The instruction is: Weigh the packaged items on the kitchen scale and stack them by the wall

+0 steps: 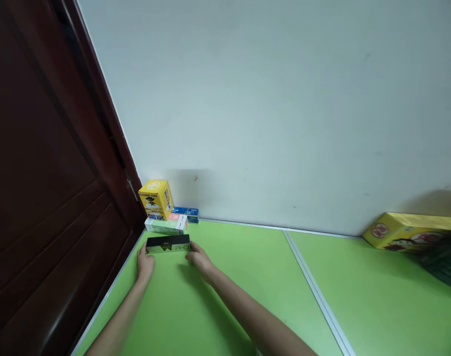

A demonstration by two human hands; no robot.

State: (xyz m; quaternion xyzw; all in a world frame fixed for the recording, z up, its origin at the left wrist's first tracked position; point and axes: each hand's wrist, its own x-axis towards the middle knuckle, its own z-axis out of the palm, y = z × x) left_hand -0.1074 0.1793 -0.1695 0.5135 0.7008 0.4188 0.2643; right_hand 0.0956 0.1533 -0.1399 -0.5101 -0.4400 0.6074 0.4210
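Note:
A long, low box (168,244), black on top and pale green on its front, is held level between my two hands. My left hand (145,263) grips its left end, and my right hand (200,258) closes on the right end. Just behind it lies a white box with green and pink areas (166,226). On that box's left part rests a yellow cube-shaped box (156,199) with dark blue print. A flat blue box (191,214) lies behind, against the wall. Whether the held box touches the table is hard to tell.
The green tabletop (225,277) meets a pale wall (266,99) at the back, and a white strip (317,291) crosses it. A dark red wooden door (36,198) borders the left. At the right stand a yellow box (406,235) and a dark green ribbed object (443,259).

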